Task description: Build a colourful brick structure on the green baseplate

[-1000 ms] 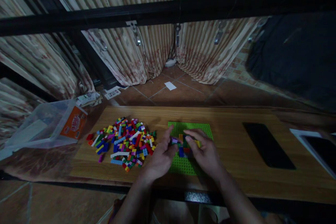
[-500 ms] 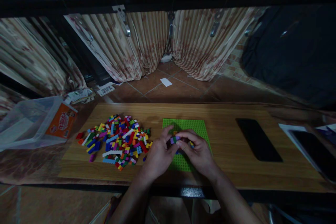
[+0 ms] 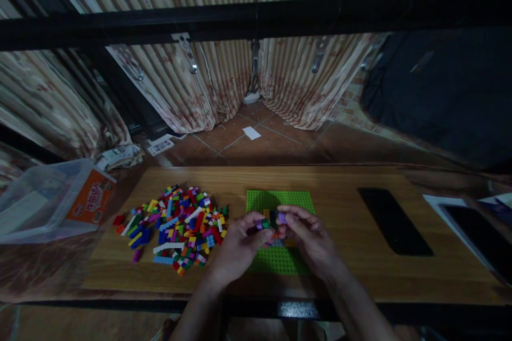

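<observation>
My left hand (image 3: 240, 248) pinches a small piece of green and purple toy bricks (image 3: 264, 224) between thumb and fingers. Just to its right, my right hand (image 3: 310, 234) is closed on a purple brick (image 3: 282, 218). A gap shows between the two pieces. Both hands are over the green studded baseplate (image 3: 280, 200). Partly hidden behind the fingers, several orange, yellow and dark bricks (image 3: 266, 214) stand on the plate. Left of my left hand, a heap of loose mixed-colour bricks (image 3: 186, 224) is spread on the wooden table.
A black phone-like slab (image 3: 394, 221) lies on the wooden table (image 3: 340, 186) to the right. Past it are papers and another dark device (image 3: 476, 237). On the left stands a clear plastic bin (image 3: 52, 218) with an orange label. Striped curtains hang beyond the table.
The purple brick has come apart from the green and purple piece and is now in my right hand. My hands are farther apart, and the view has tilted up slightly.
</observation>
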